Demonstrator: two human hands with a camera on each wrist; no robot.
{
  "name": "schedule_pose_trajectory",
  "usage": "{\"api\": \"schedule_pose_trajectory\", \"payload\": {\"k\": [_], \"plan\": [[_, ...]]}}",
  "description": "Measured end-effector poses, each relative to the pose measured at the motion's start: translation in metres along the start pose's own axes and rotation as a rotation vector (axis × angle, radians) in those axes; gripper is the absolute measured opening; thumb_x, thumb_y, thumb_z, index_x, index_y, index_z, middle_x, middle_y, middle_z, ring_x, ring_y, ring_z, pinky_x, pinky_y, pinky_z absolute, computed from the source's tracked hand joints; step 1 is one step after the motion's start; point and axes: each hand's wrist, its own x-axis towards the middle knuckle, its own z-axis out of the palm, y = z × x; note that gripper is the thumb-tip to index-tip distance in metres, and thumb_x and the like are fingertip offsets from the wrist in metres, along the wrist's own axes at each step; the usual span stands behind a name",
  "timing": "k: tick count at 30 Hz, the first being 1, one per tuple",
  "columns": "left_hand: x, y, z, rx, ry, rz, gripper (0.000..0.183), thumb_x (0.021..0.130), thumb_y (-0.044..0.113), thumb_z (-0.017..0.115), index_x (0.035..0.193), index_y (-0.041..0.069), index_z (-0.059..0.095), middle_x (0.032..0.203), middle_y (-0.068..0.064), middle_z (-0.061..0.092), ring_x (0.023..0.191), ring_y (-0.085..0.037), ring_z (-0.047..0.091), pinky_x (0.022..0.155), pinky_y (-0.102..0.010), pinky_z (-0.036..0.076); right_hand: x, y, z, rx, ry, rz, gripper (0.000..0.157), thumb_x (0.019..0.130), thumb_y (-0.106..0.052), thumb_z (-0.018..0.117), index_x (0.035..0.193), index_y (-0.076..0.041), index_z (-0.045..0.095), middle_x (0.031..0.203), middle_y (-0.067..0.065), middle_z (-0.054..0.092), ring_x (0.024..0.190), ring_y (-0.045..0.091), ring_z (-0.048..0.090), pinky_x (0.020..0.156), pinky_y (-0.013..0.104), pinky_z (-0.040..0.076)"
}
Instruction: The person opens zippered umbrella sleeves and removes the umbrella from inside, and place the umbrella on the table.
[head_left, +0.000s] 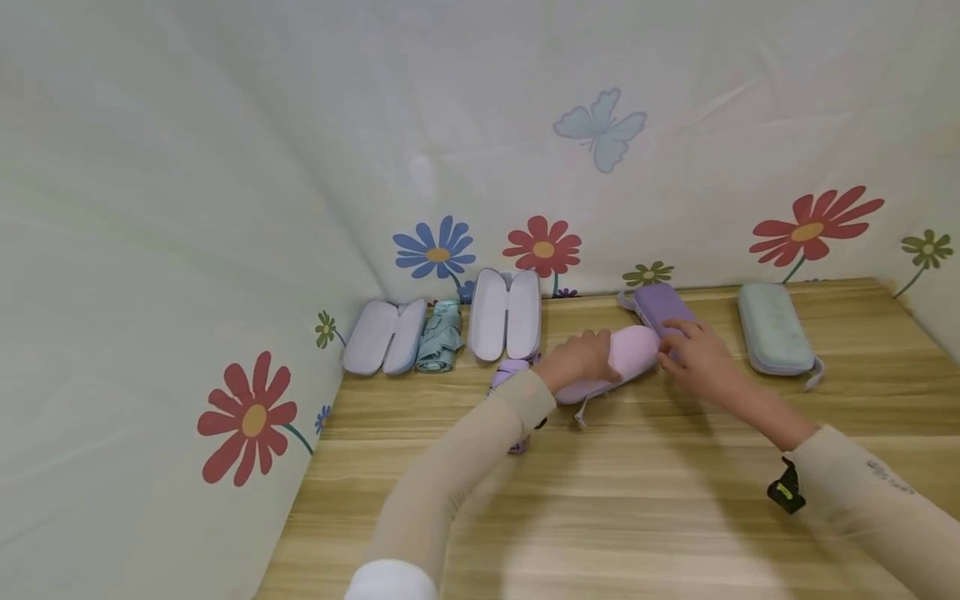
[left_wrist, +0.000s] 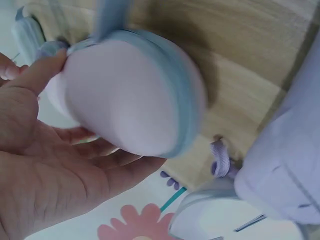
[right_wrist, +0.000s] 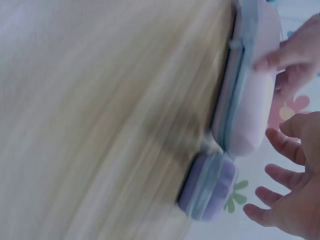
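My left hand [head_left: 576, 360] grips a pink zippered hard case [head_left: 634, 350] that lies at a slant on the table. In the left wrist view, the thumb of the left hand [left_wrist: 55, 170] is on one side of the pink case [left_wrist: 125, 100] and the fingers are beneath it. My right hand [head_left: 701, 362], its fingers spread and loosely bent, hovers by the right end of the pink case, in front of a purple zippered case [head_left: 662, 303]. The right wrist view shows the right hand [right_wrist: 300, 190] apart from both cases. A lilac folded umbrella [head_left: 510, 367] is partly hidden behind the left forearm.
Two unzipped cases with pale linings, one at the far left [head_left: 371, 337] and one near the wall [head_left: 491, 317], flank a teal folded umbrella [head_left: 440, 337]. A mint green case [head_left: 775, 329] lies at the right. A flower-printed sheet [head_left: 480, 150] borders the wooden table [head_left: 600, 517].
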Motion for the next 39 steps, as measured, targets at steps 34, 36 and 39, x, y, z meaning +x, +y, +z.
{"api": "schedule_pose_trajectory", "payload": {"k": [34,36,39], "plan": [[-0.059,-0.008,0.027,0.430,0.147,0.219,0.097,0.088,0.089,0.020,0.147,0.021,0.055,0.151,-0.004,0.051,0.147,-0.030,0.035,0.123,-0.048,0.018,0.011,0.001,0.001,0.064,-0.016,-0.062,0.031,0.086,0.004,0.073,0.115,0.011,0.065,0.118,0.033,0.061,0.104,0.049,0.062,0.083,0.059,0.052],[-0.064,0.005,0.041,0.434,0.088,0.098,0.107,0.082,0.094,0.014,0.149,0.022,0.054,0.154,-0.006,0.048,0.149,-0.031,0.033,0.124,-0.050,0.012,0.016,-0.006,0.002,0.080,-0.043,-0.043,0.031,0.089,0.003,0.071,0.119,0.011,0.064,0.121,0.034,0.060,0.108,0.051,0.060,0.086,0.060,0.051],[-0.064,0.020,0.057,0.461,-0.016,-0.090,0.119,0.075,0.099,0.005,0.157,0.021,0.041,0.162,-0.009,0.037,0.153,-0.030,0.025,0.123,-0.054,0.001,0.024,-0.019,0.004,0.104,-0.081,-0.011,0.032,0.092,0.001,0.067,0.122,0.010,0.063,0.123,0.034,0.059,0.112,0.052,0.058,0.091,0.061,0.049]]}}
